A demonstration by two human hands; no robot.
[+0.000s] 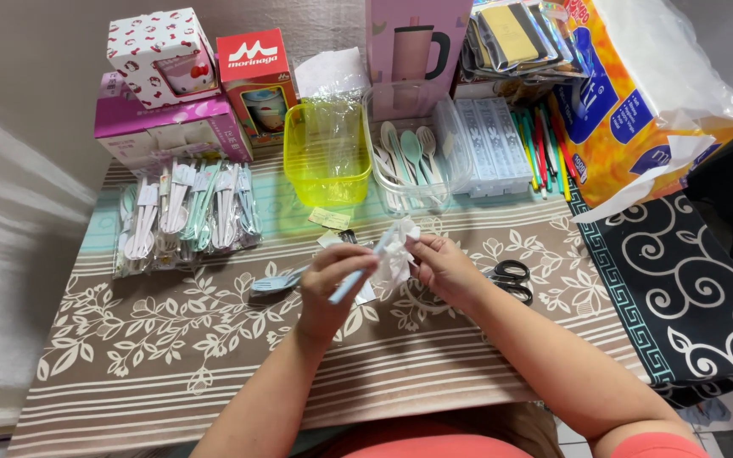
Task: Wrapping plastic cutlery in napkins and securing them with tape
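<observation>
Left hand (335,276) grips a pale blue utensil (351,282), right hand (443,265) pinches the crinkled white wrapper (397,252) over the table (171,356).

The left hand (335,284) is covering the middle of a pale blue utensil (345,288), and the crumpled white wrapper (396,254) is hiding its upper end, so its kind is not telling. The right hand (444,267) is masking part of the scissors (509,280). The top frame edge is cutting off the pink box (413,42) and the orange package (629,93).
</observation>
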